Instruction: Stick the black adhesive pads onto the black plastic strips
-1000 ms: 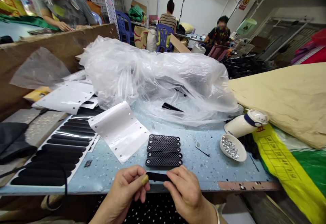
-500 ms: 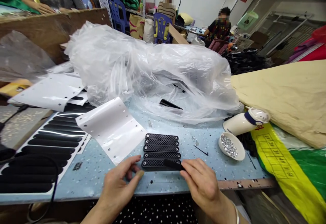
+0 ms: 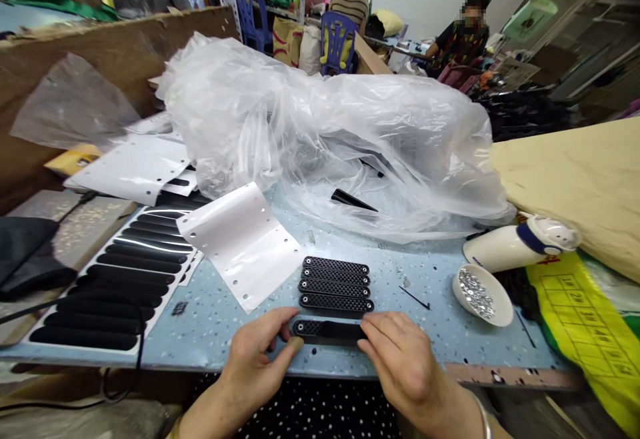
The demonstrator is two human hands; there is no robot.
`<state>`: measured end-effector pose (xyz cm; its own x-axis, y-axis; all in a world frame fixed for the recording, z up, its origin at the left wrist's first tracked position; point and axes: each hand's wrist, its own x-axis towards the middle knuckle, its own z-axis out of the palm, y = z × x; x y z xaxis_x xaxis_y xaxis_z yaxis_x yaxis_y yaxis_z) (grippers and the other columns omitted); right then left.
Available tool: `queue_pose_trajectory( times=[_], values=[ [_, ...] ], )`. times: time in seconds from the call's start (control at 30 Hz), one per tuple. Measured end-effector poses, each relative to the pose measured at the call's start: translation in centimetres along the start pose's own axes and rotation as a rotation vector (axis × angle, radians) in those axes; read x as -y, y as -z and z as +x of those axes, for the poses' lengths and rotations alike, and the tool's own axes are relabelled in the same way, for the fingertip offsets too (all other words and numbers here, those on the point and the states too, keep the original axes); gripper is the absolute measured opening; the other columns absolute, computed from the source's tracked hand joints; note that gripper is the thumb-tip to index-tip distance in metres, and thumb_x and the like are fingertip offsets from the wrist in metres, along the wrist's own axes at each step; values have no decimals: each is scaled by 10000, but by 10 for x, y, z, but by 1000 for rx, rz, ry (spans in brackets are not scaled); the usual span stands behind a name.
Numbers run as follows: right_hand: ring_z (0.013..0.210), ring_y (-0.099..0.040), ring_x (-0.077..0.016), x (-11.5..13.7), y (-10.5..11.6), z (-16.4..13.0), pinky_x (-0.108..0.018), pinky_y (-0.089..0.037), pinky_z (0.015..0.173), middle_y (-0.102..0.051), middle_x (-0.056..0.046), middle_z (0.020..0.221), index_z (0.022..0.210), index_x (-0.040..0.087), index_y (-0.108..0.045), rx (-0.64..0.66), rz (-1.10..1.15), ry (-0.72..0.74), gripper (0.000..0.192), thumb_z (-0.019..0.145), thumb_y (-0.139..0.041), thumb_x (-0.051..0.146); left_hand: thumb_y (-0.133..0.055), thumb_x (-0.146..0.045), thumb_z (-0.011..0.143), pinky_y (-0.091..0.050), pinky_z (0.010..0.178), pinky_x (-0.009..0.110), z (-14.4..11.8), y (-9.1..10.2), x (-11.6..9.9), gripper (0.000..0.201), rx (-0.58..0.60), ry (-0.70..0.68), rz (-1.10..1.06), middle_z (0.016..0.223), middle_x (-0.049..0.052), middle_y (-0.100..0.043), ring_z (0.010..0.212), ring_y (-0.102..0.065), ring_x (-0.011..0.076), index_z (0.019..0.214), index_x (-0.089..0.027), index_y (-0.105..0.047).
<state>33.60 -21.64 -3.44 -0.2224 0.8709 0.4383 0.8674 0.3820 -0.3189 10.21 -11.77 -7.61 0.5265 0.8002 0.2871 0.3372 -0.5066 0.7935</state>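
Close to the table's front edge lies a black plastic bar with a textured mesh face and a round metal piece at its left end. A smooth black strip lies along its middle and right part. My left hand is closed, thumb and fingers pinching the bar's left end. My right hand is closed round the right end, which its fingers hide, with strip and bar together under them. Just beyond, several similar mesh-faced bars lie stacked in a row with metal pieces at their ends.
At left lies a white sheet of black strips, beside a curled white backing sheet. A clear plastic bag spreads across the back. A bowl of small metal parts and a white bottle stand at right. Other people sit farther back.
The nearest bar has come toward me, apart from the row. My left hand now pinches its left end, and the black strip has come down along it. The view has shifted left.
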Motion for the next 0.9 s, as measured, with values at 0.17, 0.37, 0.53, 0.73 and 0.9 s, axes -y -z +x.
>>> queue_pose_trajectory(
  times=[0.17, 0.37, 0.53, 0.73, 0.9],
  values=[
    [784, -623, -254, 9, -9, 19, -404, -530, 654, -710, -164, 889, 1015, 43, -683, 69, -6, 30, 199, 915, -512, 50, -600, -156, 808, -493, 489, 214, 1, -1, 0, 205, 19, 2, -5, 645, -18, -663, 521, -613, 107, 994, -183, -683],
    [776, -616, -259, 9, -14, 18, -413, -509, 645, -720, -165, 908, 999, 38, -691, 63, -19, 56, 185, 917, -529, 74, -609, -162, 807, -479, 467, 218, 0, 1, 1, 177, 48, 38, -39, 636, -17, -659, 513, -608, 110, 963, -182, -689],
    [798, -623, -254, 9, -18, 19, -412, -508, 675, -720, -170, 947, 1032, 36, -686, 111, 1, 53, 191, 918, -537, 68, -595, -147, 816, -505, 513, 221, 1, 2, 1, 179, 49, 30, -69, 676, -9, -690, 541, -626, 109, 965, -185, -688],
    [782, -607, -248, 10, -19, 23, -420, -491, 686, -710, -158, 914, 1025, 36, -689, 138, 1, 63, 195, 916, -529, 58, -604, -142, 817, -514, 531, 219, 2, 2, 2, 177, 55, 43, -95, 704, -5, -706, 554, -633, 105, 968, -183, -686],
    [767, -588, -242, 11, -18, 23, -410, -473, 671, -699, -155, 886, 1021, 31, -690, 173, -17, 67, 201, 908, -525, 42, -613, -138, 815, -519, 539, 220, 1, 2, 2, 176, 41, 38, -99, 721, 1, -717, 565, -639, 104, 970, -181, -685]
  ],
)
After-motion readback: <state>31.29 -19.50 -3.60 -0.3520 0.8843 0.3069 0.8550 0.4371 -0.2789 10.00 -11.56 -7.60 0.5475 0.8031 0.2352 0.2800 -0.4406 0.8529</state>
